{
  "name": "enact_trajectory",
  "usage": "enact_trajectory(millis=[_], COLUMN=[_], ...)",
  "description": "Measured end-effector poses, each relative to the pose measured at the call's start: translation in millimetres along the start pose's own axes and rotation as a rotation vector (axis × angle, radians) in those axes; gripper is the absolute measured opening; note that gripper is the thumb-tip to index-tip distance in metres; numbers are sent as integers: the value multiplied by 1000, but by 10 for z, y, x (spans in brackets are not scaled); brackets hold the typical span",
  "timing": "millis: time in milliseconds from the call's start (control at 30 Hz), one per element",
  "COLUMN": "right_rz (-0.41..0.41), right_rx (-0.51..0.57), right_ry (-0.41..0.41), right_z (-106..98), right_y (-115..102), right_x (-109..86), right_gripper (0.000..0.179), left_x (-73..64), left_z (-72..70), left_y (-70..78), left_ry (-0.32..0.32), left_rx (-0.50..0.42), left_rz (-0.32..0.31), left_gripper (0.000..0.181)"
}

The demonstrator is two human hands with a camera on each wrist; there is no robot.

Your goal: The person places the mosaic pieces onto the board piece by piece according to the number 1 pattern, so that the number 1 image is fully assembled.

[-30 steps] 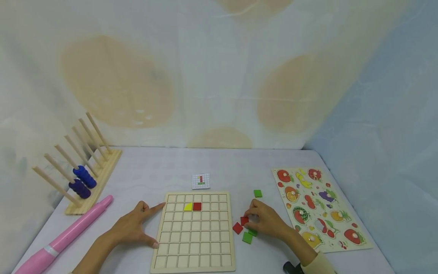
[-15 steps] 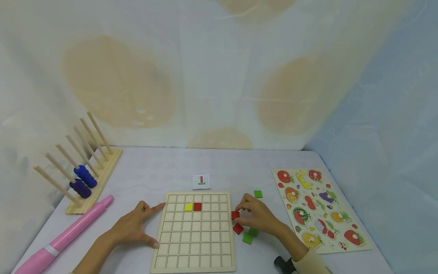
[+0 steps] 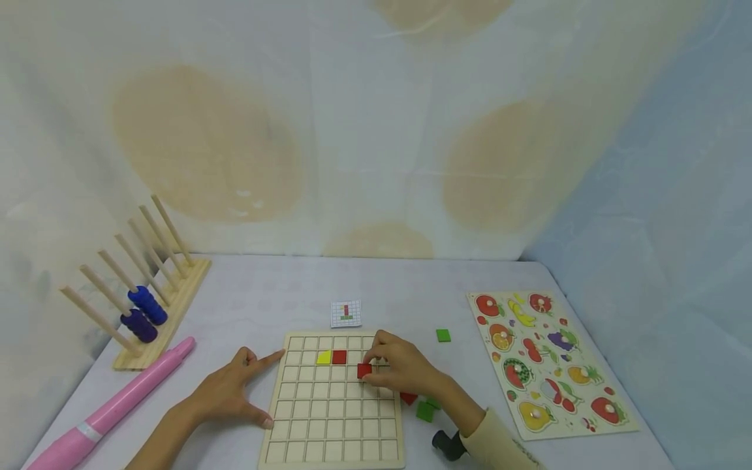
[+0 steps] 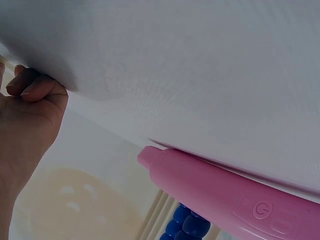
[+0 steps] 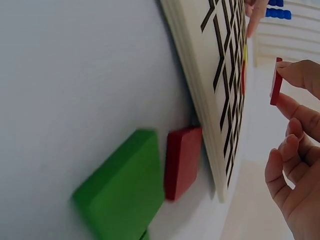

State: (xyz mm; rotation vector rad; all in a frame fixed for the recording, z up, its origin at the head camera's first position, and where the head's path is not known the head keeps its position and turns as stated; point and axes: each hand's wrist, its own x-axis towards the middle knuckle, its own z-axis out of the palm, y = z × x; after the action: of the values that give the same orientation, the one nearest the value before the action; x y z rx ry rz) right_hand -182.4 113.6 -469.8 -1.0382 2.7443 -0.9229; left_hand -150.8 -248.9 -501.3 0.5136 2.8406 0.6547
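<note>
My right hand (image 3: 401,364) pinches a square red tile (image 3: 364,371) between thumb and fingers, above the right part of the wooden grid board (image 3: 329,427). In the right wrist view the pinched red tile (image 5: 276,81) is seen edge-on, raised over the board. My left hand (image 3: 229,388) rests at the board's left edge, index finger and thumb spread straight along it. A yellow tile (image 3: 324,357) with a cut corner and another red tile (image 3: 339,357) sit side by side in the second row of the grid.
Beside the board's right edge lie a loose red tile (image 5: 183,162) and green tiles (image 3: 425,410). Another green tile (image 3: 443,335) lies farther back. A small pattern card (image 3: 345,314) is behind the board. A fruit puzzle (image 3: 552,365) lies right; a pink wand (image 3: 129,398) and peg rack (image 3: 170,307) stand left.
My right hand has picked the red tile from the loose group and carried it left, over the board. The left hand has stayed at the board's edge.
</note>
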Motion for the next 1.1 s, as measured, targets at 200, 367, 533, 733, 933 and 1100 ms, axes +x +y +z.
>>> enact_trajectory(millis=[200,367,533,733,933,1100], right_rz=[-34,-27,-48,-61,-89,-84], right_rx=[-61,-80,-105,-173,-268,-313], right_ry=[-15,-30,-49,-68,-58,-22], right_z=[61,106,152,215,290,351], right_y=[-95,-120,-150,-172,-183,-194], right_x=[132,210,276,330,342,352], right_gripper=[23,25,25,25,24,22], left_x=[1,16,17,10,1,-9], left_z=[14,25,30,29,12,6], left_y=[-2,-5,1,-5,-11,-19], left_ry=[0,1,-6,11,33,33], left_rx=[-1,0,-4,13,37,41], left_rz=[-9,-12,-25,1,32,31], left_gripper=[119,119,119,119,119,119])
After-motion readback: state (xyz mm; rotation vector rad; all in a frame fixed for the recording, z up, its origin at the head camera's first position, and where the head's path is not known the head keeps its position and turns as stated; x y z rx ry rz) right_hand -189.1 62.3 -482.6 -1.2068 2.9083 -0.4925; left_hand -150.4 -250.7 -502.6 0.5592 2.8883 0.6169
